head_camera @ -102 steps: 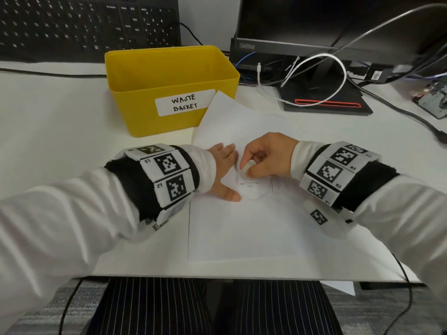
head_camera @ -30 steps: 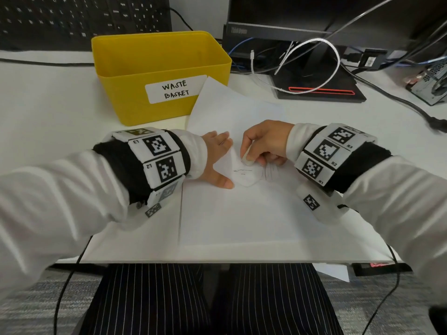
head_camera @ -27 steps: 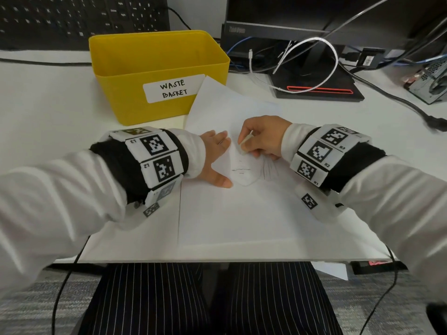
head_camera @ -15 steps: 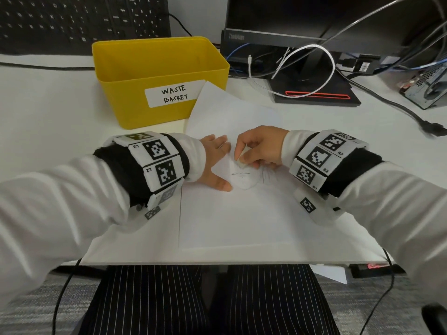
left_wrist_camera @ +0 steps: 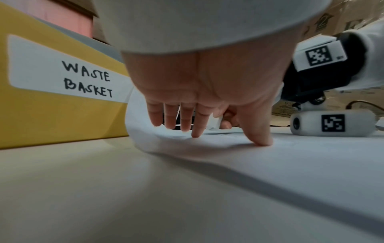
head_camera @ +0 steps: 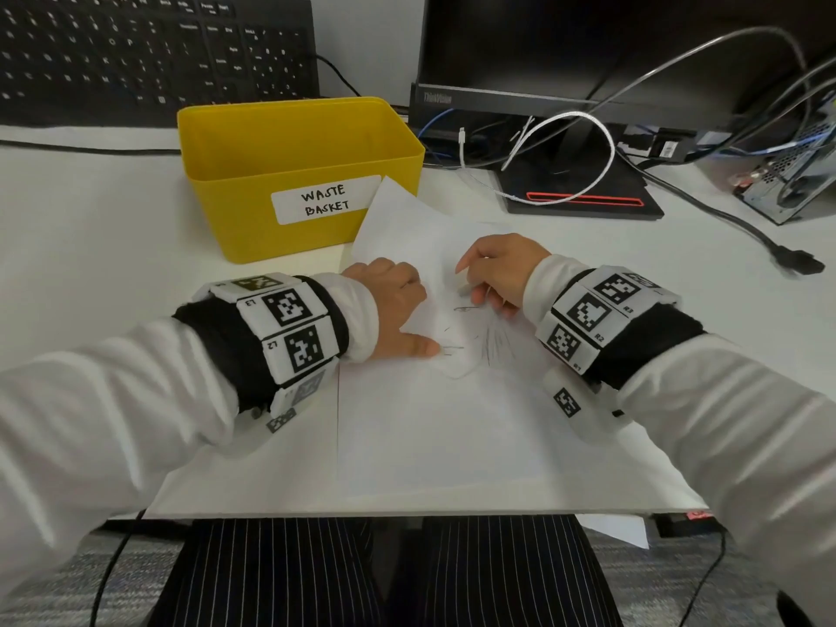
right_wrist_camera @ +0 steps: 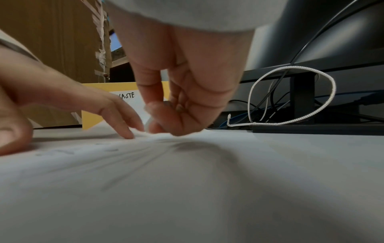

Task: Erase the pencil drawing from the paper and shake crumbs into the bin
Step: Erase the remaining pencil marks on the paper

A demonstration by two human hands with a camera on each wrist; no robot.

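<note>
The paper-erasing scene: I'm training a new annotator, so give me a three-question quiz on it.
1. True or false: the left hand presses the paper down with straight fingers.
2. What does the right hand pinch? A) pencil B) eraser C) cable
3. Fill in: the label on the yellow bin reads "WASTE ____".

Key: 1 true. 2 B, the eraser, on the drawing. 3 BASKET.
</note>
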